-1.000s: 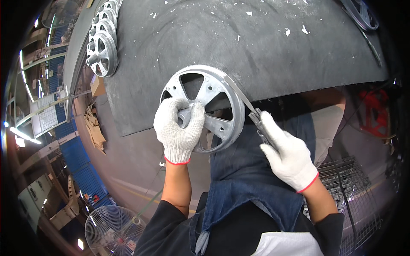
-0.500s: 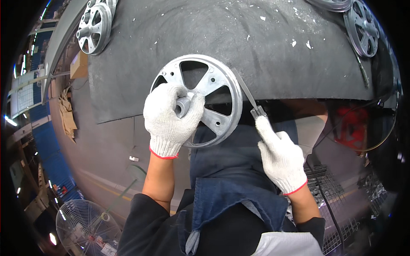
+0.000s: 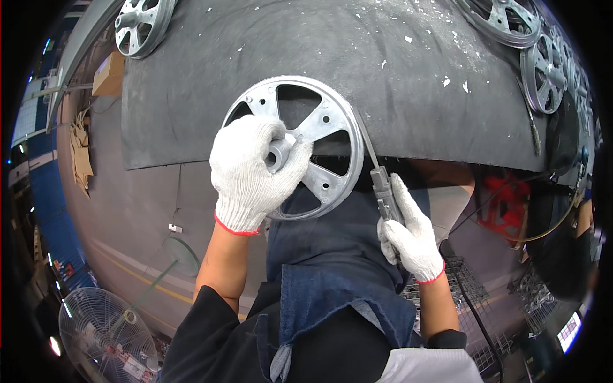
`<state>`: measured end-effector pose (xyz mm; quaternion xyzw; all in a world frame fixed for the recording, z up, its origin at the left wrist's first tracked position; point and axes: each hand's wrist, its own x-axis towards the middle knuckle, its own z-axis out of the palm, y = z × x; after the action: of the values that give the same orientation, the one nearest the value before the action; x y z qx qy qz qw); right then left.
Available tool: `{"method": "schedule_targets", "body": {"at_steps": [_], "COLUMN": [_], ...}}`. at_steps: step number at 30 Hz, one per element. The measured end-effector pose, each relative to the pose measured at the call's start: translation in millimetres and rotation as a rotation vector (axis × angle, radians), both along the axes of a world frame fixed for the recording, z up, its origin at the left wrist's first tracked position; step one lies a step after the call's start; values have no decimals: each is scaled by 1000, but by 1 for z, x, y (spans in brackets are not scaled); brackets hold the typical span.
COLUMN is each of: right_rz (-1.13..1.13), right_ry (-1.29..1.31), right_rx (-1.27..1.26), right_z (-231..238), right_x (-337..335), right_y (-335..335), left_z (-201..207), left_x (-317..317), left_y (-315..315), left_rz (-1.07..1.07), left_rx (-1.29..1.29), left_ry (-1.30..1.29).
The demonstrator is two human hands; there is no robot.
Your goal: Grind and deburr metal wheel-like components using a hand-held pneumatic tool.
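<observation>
A silver spoked metal wheel [image 3: 314, 129] is tilted at the near edge of the dark table, partly over my lap. My left hand [image 3: 246, 175], in a white knitted glove with a red cuff, is closed round its hub, thumb and fingers on either side. In my gloved right hand [image 3: 412, 237] is a file-like tool [image 3: 385, 195] with a grey handle and a long thin blade. That blade runs alongside the wheel's right rim; whether it touches cannot be made out. My right fingers wrap the handle's lower end and are partly hidden.
Pale flakes lie scattered over the dark tabletop [image 3: 211, 89]. More metal wheels stand at the far left [image 3: 142, 29] and far right [image 3: 543, 73], near a thin rod-like tool [image 3: 532, 121]. A cardboard box [image 3: 108, 73], floor fan [image 3: 108, 338] and red object [image 3: 504, 207] sit beyond.
My right hand has moved down and back along the tool, and more of its handle shows. The blade has become steeper beside the rim. My left hand still grips the hub; the whole view has shifted slightly.
</observation>
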<state>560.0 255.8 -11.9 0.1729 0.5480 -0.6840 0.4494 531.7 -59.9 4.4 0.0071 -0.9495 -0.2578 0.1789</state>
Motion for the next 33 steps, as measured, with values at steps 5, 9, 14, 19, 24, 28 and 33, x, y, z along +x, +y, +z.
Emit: {"method": "schedule_targets", "body": {"at_steps": [5,9,14,19,24,28,33], "right_rz": [318,282,-173,85,294,306,352], "right_ry": [1007,710,455,757,1005,1026,1080], "right_rx": [363,433,34,361,476,559,660], "right_z": [-24,2,1,5,-11,-9,8], "right_x": [2,-3,7,-13,-4,-3,5], "right_y": [7,-2,11,-4,-13,-16,-22], "left_z": [18,30,38,14,17,16,18], "left_x": [-2,3,-10,-6,-7,-6,-2], "left_y": [5,-1,-7,2,7,7,11], "left_rz": [28,-26,-176,89,177,202,263], "left_rx": [-29,-190,-286,-124,-90,-92,82], "left_ry": [-159,-266,-174,-116,-219,-253,-307]}}
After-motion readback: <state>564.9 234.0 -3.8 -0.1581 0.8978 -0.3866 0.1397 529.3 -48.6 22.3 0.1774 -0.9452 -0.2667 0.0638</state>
